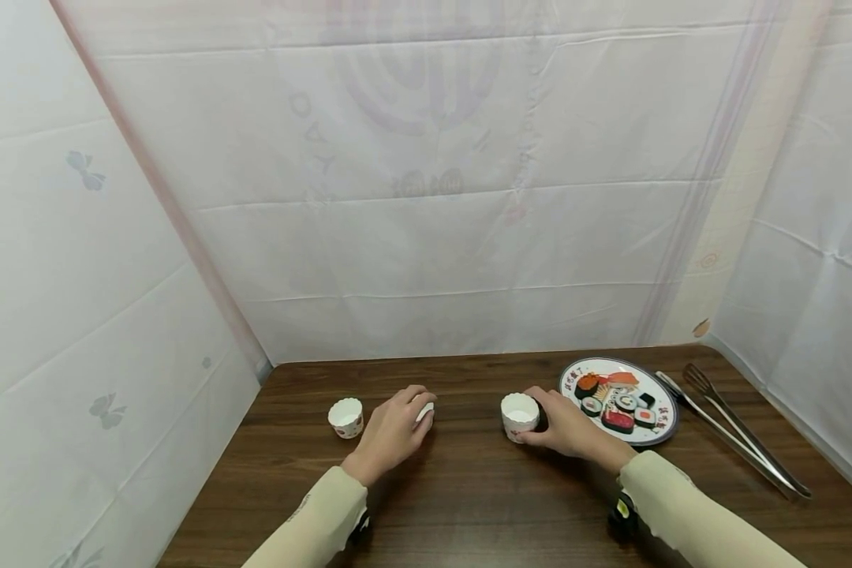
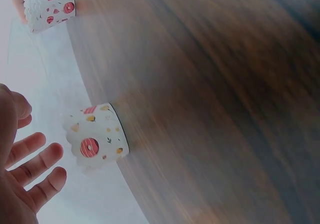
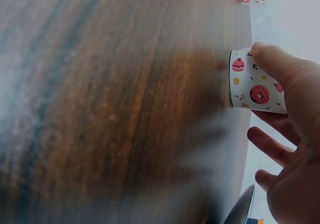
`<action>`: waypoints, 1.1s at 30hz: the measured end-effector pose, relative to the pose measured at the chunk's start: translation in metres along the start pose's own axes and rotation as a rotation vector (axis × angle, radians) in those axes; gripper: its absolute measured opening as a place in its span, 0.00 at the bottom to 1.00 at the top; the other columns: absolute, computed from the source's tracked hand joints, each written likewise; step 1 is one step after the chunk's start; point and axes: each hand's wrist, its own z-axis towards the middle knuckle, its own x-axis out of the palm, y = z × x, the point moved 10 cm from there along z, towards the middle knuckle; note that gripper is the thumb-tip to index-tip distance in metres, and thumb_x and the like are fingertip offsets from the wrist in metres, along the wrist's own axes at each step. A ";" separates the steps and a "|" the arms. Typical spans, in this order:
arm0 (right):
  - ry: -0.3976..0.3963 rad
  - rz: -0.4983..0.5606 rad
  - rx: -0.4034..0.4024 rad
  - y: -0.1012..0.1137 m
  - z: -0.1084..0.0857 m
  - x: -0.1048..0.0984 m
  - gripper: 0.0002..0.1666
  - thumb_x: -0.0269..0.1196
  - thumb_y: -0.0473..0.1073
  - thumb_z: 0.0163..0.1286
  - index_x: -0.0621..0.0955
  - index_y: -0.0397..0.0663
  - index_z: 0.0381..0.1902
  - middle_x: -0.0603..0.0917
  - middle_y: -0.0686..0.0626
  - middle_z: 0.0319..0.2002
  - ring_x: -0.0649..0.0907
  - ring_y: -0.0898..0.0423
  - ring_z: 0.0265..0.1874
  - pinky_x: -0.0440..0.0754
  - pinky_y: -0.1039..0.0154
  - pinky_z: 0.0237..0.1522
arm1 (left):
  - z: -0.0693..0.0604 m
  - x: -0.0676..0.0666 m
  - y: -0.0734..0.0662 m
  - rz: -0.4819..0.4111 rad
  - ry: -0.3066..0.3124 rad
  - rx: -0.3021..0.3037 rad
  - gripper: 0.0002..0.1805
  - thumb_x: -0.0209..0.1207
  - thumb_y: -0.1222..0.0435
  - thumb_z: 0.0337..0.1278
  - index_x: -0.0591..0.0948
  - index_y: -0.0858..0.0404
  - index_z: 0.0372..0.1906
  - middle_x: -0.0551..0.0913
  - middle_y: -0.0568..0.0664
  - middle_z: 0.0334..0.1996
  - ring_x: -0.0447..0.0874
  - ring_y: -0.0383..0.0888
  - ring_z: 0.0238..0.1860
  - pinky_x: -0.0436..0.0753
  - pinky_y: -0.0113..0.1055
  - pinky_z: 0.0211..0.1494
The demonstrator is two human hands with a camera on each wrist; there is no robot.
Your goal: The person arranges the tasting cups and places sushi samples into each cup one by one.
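Three white paper baking cups with scalloped rims and red doughnut prints stand upright in a row. My right hand (image 1: 564,422) pinches the right baking cup (image 1: 517,422) between thumb and fingers; the right wrist view shows the thumb (image 3: 275,64) on its printed wall. My left hand (image 1: 390,430) hovers over the middle baking cup (image 1: 426,411), hiding most of it in the head view. With loosely bent, spread fingers (image 2: 42,159), it stays apart from that cup (image 2: 102,134) in the left wrist view. Left of this hand stands the third baking cup (image 1: 345,418).
A round plate (image 1: 571,379) with printed sushi pictures lies at the right, behind my right hand. Beside it, metal tongs (image 1: 745,442) lie along the right side of the brown wooden table (image 1: 454,505). White cloth (image 1: 412,237) hangs at the back and sides.
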 end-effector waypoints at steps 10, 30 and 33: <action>-0.004 0.010 -0.001 -0.004 -0.010 -0.003 0.37 0.78 0.56 0.58 0.77 0.47 0.59 0.83 0.49 0.46 0.83 0.52 0.45 0.82 0.50 0.46 | 0.014 0.003 -0.029 -0.004 -0.015 0.087 0.11 0.66 0.64 0.67 0.85 0.60 0.52 0.85 0.49 0.48 0.86 0.42 0.40 0.86 0.38 0.39; -0.022 -0.004 -0.031 0.001 -0.030 -0.011 0.36 0.77 0.60 0.58 0.78 0.51 0.57 0.83 0.54 0.45 0.82 0.56 0.44 0.81 0.53 0.44 | 0.045 0.022 -0.098 -0.106 0.127 0.205 0.10 0.64 0.63 0.71 0.85 0.57 0.53 0.86 0.43 0.49 0.86 0.36 0.43 0.83 0.26 0.41; -0.037 -0.014 -0.041 0.002 -0.034 -0.012 0.35 0.78 0.59 0.58 0.78 0.51 0.57 0.83 0.55 0.44 0.82 0.56 0.43 0.81 0.53 0.44 | 0.048 0.027 -0.108 -0.117 0.162 0.225 0.11 0.63 0.63 0.71 0.85 0.57 0.53 0.86 0.43 0.49 0.86 0.35 0.45 0.82 0.25 0.43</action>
